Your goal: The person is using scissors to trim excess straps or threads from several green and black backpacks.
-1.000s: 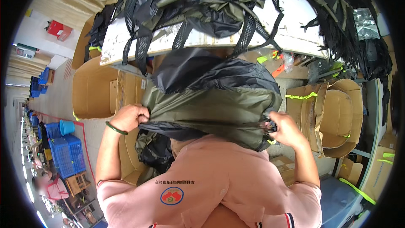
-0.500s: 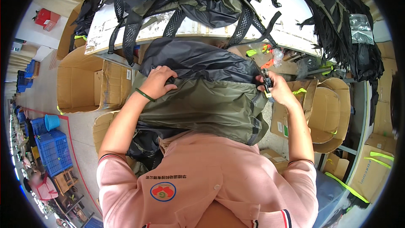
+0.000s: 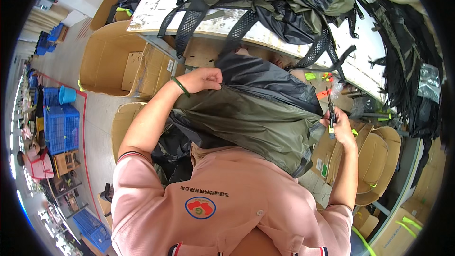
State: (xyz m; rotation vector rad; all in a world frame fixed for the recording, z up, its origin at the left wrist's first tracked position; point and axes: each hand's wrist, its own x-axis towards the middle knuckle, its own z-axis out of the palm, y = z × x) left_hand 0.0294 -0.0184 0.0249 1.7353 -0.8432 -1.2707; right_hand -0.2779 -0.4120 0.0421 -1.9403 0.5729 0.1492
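Observation:
A large bag of thin olive green and black fabric [image 3: 260,118] is drawn taut across my lap, creased along the seam between its two colours. My left hand [image 3: 204,79], below a green bangle, is closed in a pinch on its upper left edge. At the right edge of the fabric, my right hand [image 3: 342,127] is closed round small black scissors [image 3: 331,119], their tips upward. Its fingertips meet the fabric's corner, though whether they pinch it is hard to see.
Ahead stands a white worktable [image 3: 156,7] heaped with olive and black backpacks [image 3: 294,0], mesh straps hanging over its edge. Open cardboard boxes stand left [image 3: 111,61] and right [image 3: 377,161]. Black straps [image 3: 407,61] hang at far right. Blue crates [image 3: 62,128] lie far left.
My hands have moved farther apart, pulling the fabric tighter. The left hand has gone from lying spread on the bag to pinching its edge. My view has shifted, moving the table rightward in the picture.

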